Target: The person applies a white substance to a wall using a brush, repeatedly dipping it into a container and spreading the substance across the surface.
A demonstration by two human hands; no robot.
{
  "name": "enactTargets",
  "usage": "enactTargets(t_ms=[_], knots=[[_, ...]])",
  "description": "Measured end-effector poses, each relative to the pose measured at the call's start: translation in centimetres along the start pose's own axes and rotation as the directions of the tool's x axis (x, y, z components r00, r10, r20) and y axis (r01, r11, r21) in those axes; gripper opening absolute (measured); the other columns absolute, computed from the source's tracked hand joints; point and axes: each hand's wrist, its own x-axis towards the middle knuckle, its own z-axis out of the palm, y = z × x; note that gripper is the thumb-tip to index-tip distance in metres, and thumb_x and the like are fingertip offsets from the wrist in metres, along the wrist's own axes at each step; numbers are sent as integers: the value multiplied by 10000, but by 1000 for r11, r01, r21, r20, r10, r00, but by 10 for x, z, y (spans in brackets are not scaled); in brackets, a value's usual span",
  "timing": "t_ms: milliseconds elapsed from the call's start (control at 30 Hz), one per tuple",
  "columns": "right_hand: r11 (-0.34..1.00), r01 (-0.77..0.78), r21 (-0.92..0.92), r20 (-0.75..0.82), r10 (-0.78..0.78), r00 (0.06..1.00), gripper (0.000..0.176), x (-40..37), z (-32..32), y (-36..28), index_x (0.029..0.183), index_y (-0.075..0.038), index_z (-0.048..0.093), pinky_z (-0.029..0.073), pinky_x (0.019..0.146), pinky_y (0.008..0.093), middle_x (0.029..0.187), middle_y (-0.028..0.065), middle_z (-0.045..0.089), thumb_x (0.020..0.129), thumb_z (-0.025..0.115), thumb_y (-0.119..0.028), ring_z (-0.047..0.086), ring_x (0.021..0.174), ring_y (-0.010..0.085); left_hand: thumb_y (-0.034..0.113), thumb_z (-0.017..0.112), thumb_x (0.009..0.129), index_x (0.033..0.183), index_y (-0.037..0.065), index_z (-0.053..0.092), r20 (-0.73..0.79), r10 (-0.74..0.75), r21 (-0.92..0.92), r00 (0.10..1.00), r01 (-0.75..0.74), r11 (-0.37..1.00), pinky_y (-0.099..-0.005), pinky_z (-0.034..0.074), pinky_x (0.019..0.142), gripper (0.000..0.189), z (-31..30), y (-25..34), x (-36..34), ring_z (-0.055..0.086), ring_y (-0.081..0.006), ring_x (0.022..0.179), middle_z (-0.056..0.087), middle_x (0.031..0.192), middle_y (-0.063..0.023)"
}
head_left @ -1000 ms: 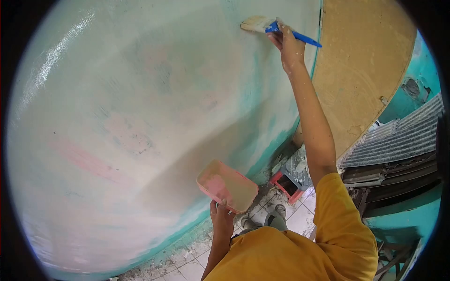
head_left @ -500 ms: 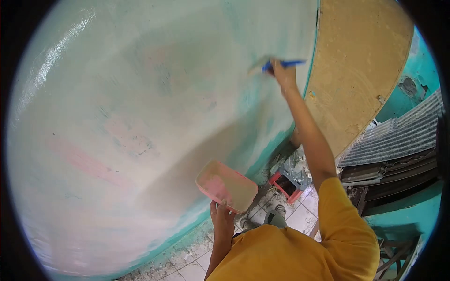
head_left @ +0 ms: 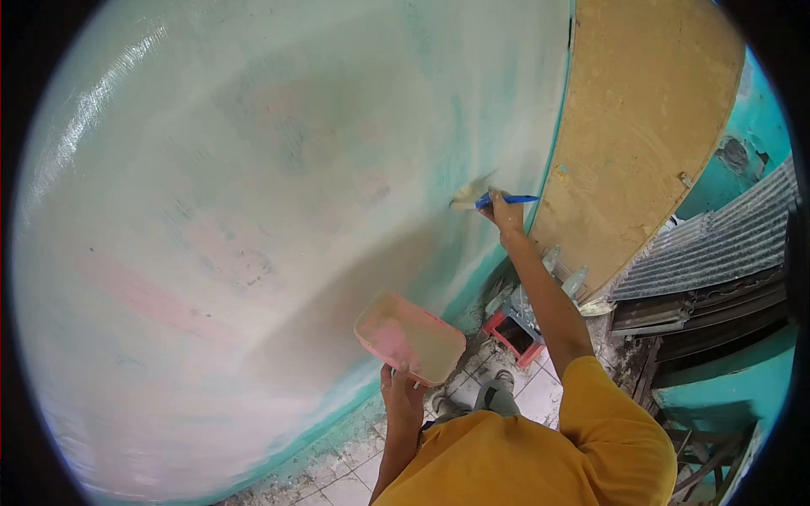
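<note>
Head view gives me the right hand (head_left: pixel 506 209) closed around the blue-handled brush (head_left: pixel 482 202), its pale bristles apparently against the streaked wall (head_left: pixel 312 194). I judge the brush light, stiff in the handle, soft at the tip and slick if wet; I'd hold it right where the fingers pinch, close behind the bristles. Lower down, the left hand (head_left: pixel 402 395) clamps the near edge of the pink tub (head_left: pixel 445 327), beside the wall. I expect thin, bendy plastic, best kept level with support underneath.

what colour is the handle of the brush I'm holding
The handle is blue, seen in the head view, the only one.
</note>
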Motion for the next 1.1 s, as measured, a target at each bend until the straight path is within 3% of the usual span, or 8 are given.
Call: enactTargets(t_ms=[167,267,400,600,733,900,1000,1100], knots=[[898,407,-170,150,-384,911,238,37,34,-103,1064,36,623,599,753,321,982,116,646,951,590,-171,653,861,187,192,599,918,1336,25,334,-3,-7,27,1000,7,1000,-437,541,841,522,0,0,1,581,-273,1092,507,1243,-153],[836,513,196,132,-541,831,262,12,71,-199,1111,70,612,595,783,294,1014,136,641,945,566,-128,648,885,197,188,597,917,1338,24,332,-13,-25,12,1000,25,1000,-446,538,854,524,3,1,3,574,-280,1109,503,1250,-158],[740,518,430,99,-609,787,276,6,78,-210,1139,47,617,565,809,260,1013,116,648,961,542,-149,648,876,176,180,591,916,1340,32,331,-6,-36,16,999,36,999,-458,538,872,519,4,4,2,566,-286,1127,499,1264,-158],[949,195,250,-32,-193,981,201,23,23,-12,1064,-10,632,572,705,276,959,75,650,955,563,-165,646,832,151,182,594,916,1327,41,339,21,-13,3,1000,13,1000,-445,555,838,505,-2,6,5,576,-282,1106,507,1247,-149],[998,-27,54,-13,28,1000,181,5,-3,23,993,23,624,588,690,295,933,109,652,945,558,-138,661,797,178,190,605,911,1317,43,346,35,-5,11,999,5,1000,-433,558,807,503,-7,7,9,585,-275,1084,515,1228,-142],[898,428,-103,79,-422,903,234,33,41,-104,934,44,654,565,689,325,882,130,674,921,596,-182,664,792,201,199,615,908,1322,44,348,34,-1,14,999,0,1000,-431,553,802,517,-5,13,6,585,-270,1079,517,1233,-140],[813,558,167,152,-581,800,329,4,72,-199,1208,47,594,573,826,299,1017,120,646,959,542,-162,641,906,190,205,618,906,1329,45,347,30,-7,18,1000,7,1000,-431,550,800,527,-7,13,8,585,-268,1077,518,1237,-137],[769,523,367,152,-605,782,342,1,79,-218,1232,45,581,555,855,287,1033,118,644,964,522,-160,639,902,188,211,618,906,1336,43,343,28,-7,23,1000,6,1000,-431,546,802,538,-5,14,8,585,-266,1076,520,1237,-135]])
